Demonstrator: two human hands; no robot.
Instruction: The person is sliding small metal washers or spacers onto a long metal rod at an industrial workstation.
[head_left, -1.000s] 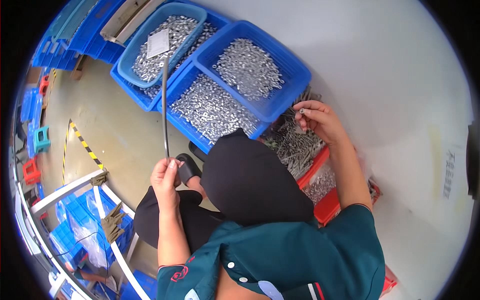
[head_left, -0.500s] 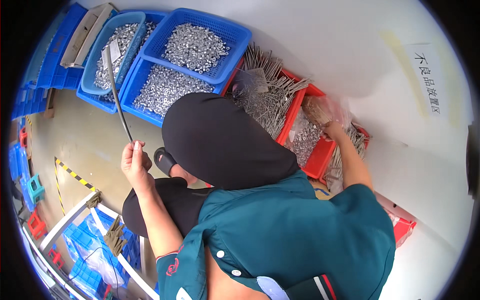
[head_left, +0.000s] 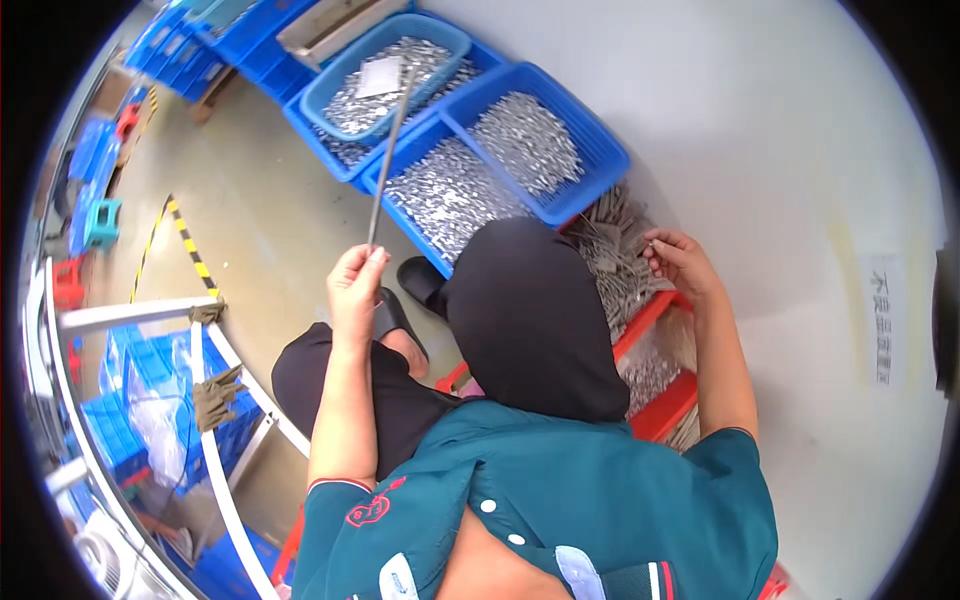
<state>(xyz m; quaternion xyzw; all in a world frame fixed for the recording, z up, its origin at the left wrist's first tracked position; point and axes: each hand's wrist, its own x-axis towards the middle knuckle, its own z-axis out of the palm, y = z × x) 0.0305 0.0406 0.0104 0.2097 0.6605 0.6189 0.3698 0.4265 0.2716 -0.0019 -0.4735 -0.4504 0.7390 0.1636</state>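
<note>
One slim grey rod point(head_left: 391, 155) reaches out from my left hand point(head_left: 354, 294), pinched at its near end between thumb and curled fingers with no gap that I can see. Its long axis runs away from me and leans a little to the right, so that its far end shows over the light-blue basket point(head_left: 313, 103), just beside the white card point(head_left: 381, 77) that lies on the metal parts there. Across to the right, well apart, I hold my right hand point(head_left: 688, 268) at about the same height in view as my left, thumb and forefinger brought together at the tips on what looks like a small bit point(head_left: 650, 243), too tiny and blurred to name. That bit lies straight across from the rod's held end, with neither end of the rod near it, and my black-clad knee point(head_left: 530, 320) comes up between my hands, lower in view. Beneath my right fingers I see long thin metal pieces point(head_left: 612, 255), heaped beside the divided blue basket point(head_left: 603, 168).
</note>
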